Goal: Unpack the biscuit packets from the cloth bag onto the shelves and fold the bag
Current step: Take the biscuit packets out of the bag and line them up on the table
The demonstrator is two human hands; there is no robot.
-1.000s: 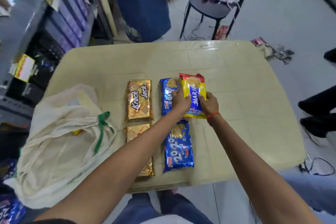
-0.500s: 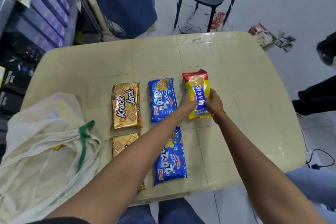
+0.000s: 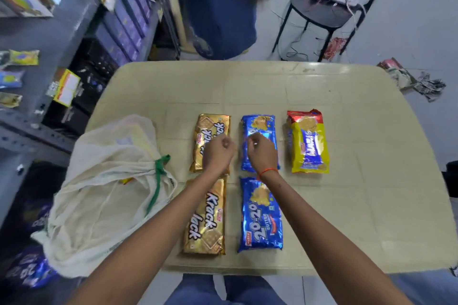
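Observation:
On the cream table (image 3: 359, 205) lie two gold Krack Jack packets, far (image 3: 213, 124) and near (image 3: 205, 220), two blue 20-20 packets, far (image 3: 259, 122) and near (image 3: 260, 218), and a yellow Marie packet (image 3: 308, 142) at the right. The white cloth bag (image 3: 104, 190) with a green tie slumps at the table's left edge, something yellow showing inside. My left hand (image 3: 218, 153) hovers over the far gold packet with fingers curled, holding nothing. My right hand (image 3: 261, 153) is over the far blue packet, fingers bent and empty.
Grey metal shelves (image 3: 44, 39) with boxes and small packets stand to the left. Another person in blue (image 3: 218, 7) stands beyond the table. A black chair (image 3: 319, 10) with cables is at the back right. Litter lies on the floor at the right.
Both hands let go of the Marie packet, which now lies flat at the right, and they drew back leftward over the far gold and blue packets.

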